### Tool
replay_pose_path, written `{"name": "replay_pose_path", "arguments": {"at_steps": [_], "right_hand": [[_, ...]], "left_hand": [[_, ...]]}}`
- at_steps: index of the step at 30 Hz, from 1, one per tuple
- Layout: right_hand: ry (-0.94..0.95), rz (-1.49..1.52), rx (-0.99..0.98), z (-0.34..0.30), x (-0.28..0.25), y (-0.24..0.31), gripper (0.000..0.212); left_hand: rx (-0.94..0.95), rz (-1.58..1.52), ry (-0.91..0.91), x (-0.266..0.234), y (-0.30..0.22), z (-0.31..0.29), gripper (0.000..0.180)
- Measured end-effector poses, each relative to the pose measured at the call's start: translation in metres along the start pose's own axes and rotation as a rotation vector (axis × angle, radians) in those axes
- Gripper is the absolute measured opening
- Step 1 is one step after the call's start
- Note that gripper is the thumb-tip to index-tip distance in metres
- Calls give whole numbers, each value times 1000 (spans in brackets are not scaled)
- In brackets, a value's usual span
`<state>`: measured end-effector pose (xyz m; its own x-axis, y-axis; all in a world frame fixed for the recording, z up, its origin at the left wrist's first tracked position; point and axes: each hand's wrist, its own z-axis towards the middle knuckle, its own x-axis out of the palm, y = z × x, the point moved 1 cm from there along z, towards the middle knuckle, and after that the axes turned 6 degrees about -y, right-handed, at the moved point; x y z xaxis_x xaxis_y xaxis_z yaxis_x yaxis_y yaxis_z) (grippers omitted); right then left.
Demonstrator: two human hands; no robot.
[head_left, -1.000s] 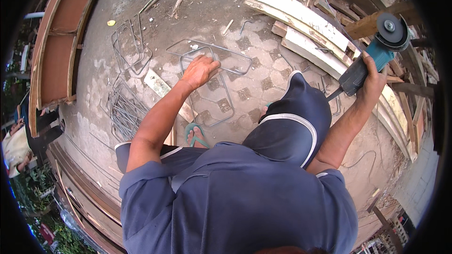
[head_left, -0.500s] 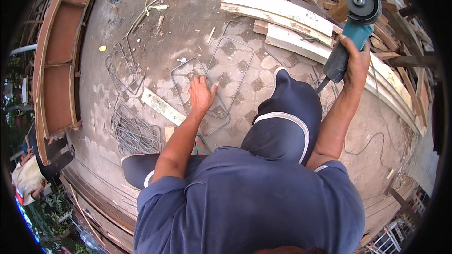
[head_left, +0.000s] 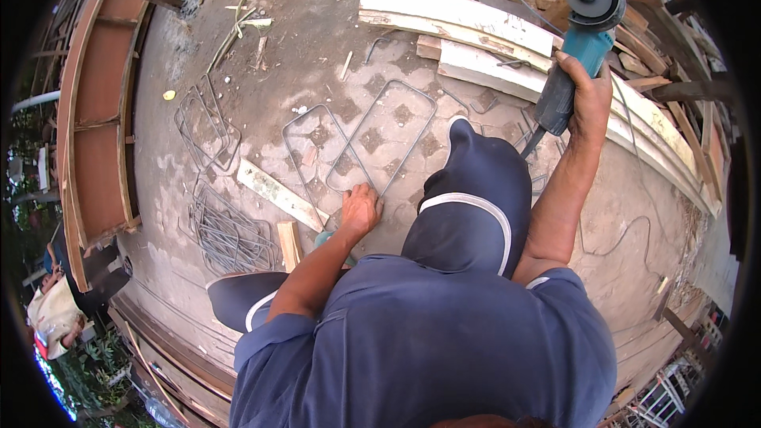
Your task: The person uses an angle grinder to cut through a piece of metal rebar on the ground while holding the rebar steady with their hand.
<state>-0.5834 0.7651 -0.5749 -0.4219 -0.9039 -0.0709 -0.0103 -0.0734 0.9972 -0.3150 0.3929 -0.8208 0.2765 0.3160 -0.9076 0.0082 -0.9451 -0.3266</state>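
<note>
My right hand (head_left: 588, 103) is wrapped around the body of a teal and black angle grinder (head_left: 583, 51), held up at the right with its disc at the far end. Its cord trails from the near end beside my knee. In front of me, my left hand (head_left: 361, 208) has its fingers curled over the near end of a rectangular bent steel rod frame (head_left: 411, 146). The fingertips are partly hidden. A second rod frame (head_left: 287, 147) lies overlapping it on the paving, to the left.
A heap of similar rod frames (head_left: 230, 230) lies left, with a few looser frames (head_left: 208, 131) beyond. A flat board (head_left: 281, 194) and a wood block (head_left: 289, 244) are near my left arm. White-faced planks (head_left: 456, 16) are stacked far right. Another person (head_left: 55, 309) is at far left.
My left hand has moved nearer to me and slightly right, its fingers going from spread to curled on the rod frame. The frame has shifted. The grinder is still held at the right.
</note>
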Motion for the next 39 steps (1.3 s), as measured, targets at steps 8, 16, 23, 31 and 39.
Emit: {"name": "replay_pose_path", "arguments": {"at_steps": [8, 16, 23, 31, 39], "right_hand": [[-71, 45, -10, -2, -7, 3, 46], [-101, 56, -1, 2, -15, 1, 49], [-28, -82, 6, 0, -14, -7, 52], [15, -427, -25, 10, -7, -45, 63], [159, -661, 4, 26, 19, -85, 78]], "left_hand": [[-312, -1102, -484, -152, -25, 38, 27], [-483, -2159, -252, -171, -75, 85, 28], [-783, -1725, 75, -66, -152, 143, 38], [-746, -1517, 109, -33, -179, 149, 46], [-810, -1634, 109, -25, -190, 148, 48]]}}
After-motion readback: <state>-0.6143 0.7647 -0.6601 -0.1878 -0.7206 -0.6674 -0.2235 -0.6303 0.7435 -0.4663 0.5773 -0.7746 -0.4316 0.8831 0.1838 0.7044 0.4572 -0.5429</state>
